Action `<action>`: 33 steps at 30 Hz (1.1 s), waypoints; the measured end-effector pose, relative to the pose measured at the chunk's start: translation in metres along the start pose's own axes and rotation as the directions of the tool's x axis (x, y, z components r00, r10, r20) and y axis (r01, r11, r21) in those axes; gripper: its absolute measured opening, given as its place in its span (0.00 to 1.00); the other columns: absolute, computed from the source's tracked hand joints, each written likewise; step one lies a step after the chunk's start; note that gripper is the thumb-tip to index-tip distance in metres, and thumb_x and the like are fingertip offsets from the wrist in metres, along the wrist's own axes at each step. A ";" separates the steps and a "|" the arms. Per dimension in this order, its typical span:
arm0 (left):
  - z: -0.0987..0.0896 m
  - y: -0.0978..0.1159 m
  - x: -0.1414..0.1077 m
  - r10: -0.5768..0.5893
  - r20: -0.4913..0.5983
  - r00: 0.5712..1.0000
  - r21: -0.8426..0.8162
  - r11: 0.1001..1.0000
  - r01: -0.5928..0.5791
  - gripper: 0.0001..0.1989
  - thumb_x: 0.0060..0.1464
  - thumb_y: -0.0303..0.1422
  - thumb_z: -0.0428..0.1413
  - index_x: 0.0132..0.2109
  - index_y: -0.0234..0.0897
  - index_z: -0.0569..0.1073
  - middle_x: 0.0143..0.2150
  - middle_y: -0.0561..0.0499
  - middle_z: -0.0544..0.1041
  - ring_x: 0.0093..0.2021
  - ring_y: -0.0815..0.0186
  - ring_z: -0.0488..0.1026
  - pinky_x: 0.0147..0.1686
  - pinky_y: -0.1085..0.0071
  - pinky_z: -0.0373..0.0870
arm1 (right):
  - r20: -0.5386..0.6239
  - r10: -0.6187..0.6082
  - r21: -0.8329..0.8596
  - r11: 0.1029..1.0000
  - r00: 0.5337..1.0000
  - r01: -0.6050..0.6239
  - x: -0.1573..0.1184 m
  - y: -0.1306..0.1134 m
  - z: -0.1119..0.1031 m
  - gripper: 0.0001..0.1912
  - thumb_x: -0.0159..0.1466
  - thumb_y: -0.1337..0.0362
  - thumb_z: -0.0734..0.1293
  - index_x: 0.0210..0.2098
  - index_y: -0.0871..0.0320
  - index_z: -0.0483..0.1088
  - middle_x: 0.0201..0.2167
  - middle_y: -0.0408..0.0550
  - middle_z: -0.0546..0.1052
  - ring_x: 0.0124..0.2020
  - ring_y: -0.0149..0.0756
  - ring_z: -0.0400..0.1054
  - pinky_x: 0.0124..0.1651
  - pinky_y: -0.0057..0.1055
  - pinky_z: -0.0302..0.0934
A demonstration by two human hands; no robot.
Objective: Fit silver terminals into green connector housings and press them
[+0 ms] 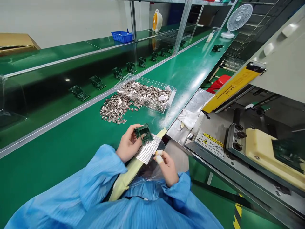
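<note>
My left hand (pixel 128 143) is closed on a dark green plastic frame (pixel 144 133) with a square opening, held above a sheet of small metal strips (pixel 148 149). The sheet lies across a yellow-taped edge (pixel 130 176) in front of my body. Just right of the sheet is my right hand (pixel 166 167), its thumb and index finger wrapped in white covers and pinched together near the sheet's edge. Whatever is between those fingertips is too small to make out. Beyond my hands, a pile of small metal parts (pixel 114 108) lies beside a clear tray (pixel 172 97) of similar parts.
A machine (pixel 209 127) with a yellow bar (pixel 230 90) and a warning label stands at the right. Several green frames (pixel 79 93) line the dark belt behind the metal rail (pixel 54 125). A blue bin (pixel 122 37) and fans (pixel 239 17) are farther back.
</note>
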State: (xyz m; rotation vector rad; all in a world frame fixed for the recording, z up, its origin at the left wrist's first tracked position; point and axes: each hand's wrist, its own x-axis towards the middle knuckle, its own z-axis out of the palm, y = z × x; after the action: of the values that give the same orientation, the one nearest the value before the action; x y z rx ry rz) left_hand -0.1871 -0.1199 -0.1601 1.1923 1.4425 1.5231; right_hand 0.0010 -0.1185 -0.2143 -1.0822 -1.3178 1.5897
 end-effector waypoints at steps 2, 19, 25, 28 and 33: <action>0.007 -0.011 0.012 0.044 0.028 0.999 0.086 0.995 -0.046 0.18 0.54 0.28 0.58 0.52 0.38 0.68 0.38 0.51 0.76 0.36 0.69 0.72 0.37 0.75 0.70 | 0.032 -0.004 -0.001 1.000 0.999 0.004 0.006 0.002 0.008 0.16 0.58 0.51 0.70 0.27 0.59 0.72 0.23 0.44 0.74 0.26 0.33 0.65 0.30 0.29 0.62; 0.010 -0.012 0.019 -0.001 0.081 0.997 0.159 0.987 -0.012 0.19 0.54 0.27 0.56 0.53 0.37 0.68 0.32 0.54 0.72 0.30 0.71 0.68 0.31 0.77 0.65 | 0.204 -0.177 -0.245 0.943 0.963 0.225 0.012 0.032 0.006 0.19 0.64 0.54 0.60 0.20 0.56 0.63 0.19 0.42 0.66 0.23 0.32 0.60 0.28 0.29 0.56; 0.010 -0.013 0.020 -0.017 0.030 0.999 -0.018 1.000 0.017 0.19 0.52 0.27 0.58 0.52 0.37 0.67 0.33 0.55 0.73 0.30 0.73 0.69 0.30 0.80 0.66 | 0.333 -0.038 -0.464 0.864 0.942 0.198 0.011 0.025 -0.010 0.13 0.62 0.64 0.59 0.23 0.57 0.68 0.21 0.44 0.73 0.23 0.33 0.65 0.28 0.28 0.56; 0.010 -0.014 0.019 -0.014 0.041 0.999 -0.051 0.999 0.016 0.19 0.51 0.26 0.58 0.52 0.36 0.67 0.32 0.55 0.73 0.29 0.74 0.68 0.29 0.81 0.66 | 0.326 -0.008 -0.557 0.806 0.945 0.199 0.009 0.014 -0.011 0.10 0.57 0.67 0.60 0.20 0.56 0.65 0.18 0.42 0.69 0.22 0.31 0.62 0.27 0.27 0.52; 0.008 -0.015 0.018 -0.031 0.029 0.999 -0.070 0.997 0.033 0.20 0.50 0.27 0.59 0.52 0.36 0.69 0.31 0.55 0.72 0.28 0.73 0.69 0.29 0.80 0.67 | 0.307 0.004 -0.641 0.740 0.952 0.203 0.008 0.002 -0.008 0.10 0.56 0.66 0.60 0.19 0.55 0.61 0.16 0.40 0.65 0.20 0.31 0.59 0.24 0.28 0.50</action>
State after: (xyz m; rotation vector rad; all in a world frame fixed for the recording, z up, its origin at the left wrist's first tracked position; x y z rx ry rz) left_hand -0.1870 -0.0985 -0.1731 1.1392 1.3718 1.5172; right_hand 0.0062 -0.1089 -0.2180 -1.1773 -2.2237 1.2313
